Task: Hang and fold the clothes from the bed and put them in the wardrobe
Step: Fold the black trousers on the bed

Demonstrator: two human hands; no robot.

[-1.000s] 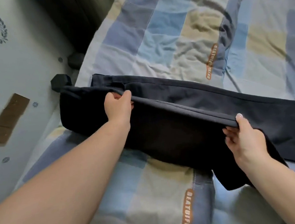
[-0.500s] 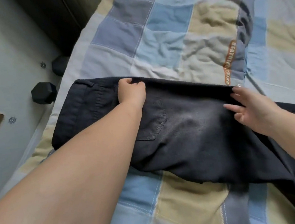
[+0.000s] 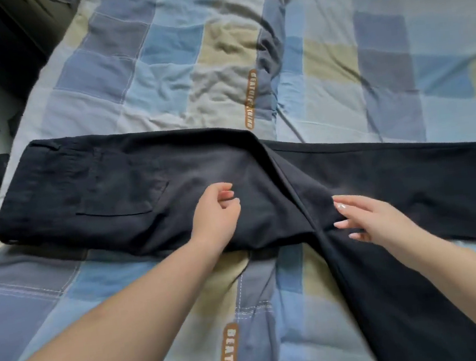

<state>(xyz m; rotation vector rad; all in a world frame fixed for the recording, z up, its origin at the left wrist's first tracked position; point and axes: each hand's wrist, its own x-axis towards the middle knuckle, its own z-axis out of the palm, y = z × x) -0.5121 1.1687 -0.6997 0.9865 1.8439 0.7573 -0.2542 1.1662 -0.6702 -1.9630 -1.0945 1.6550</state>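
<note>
Where the bed (image 3: 216, 49) meets its left edge, I see one pair of dark trousers (image 3: 119, 191) lying flat across the checked cover, waistband at that edge, one back pocket facing up. My left hand (image 3: 215, 212) hangs over the seat of the trousers with its fingers loosely curled and holding nothing; I cannot tell whether it touches the cloth. My right hand (image 3: 374, 218) is spread, fingers straight, fingertips on the fabric where the two legs part. One leg runs toward the right edge, the other toward the near edge.

Head view, angled down, bed (image 3: 176, 68) close
</note>
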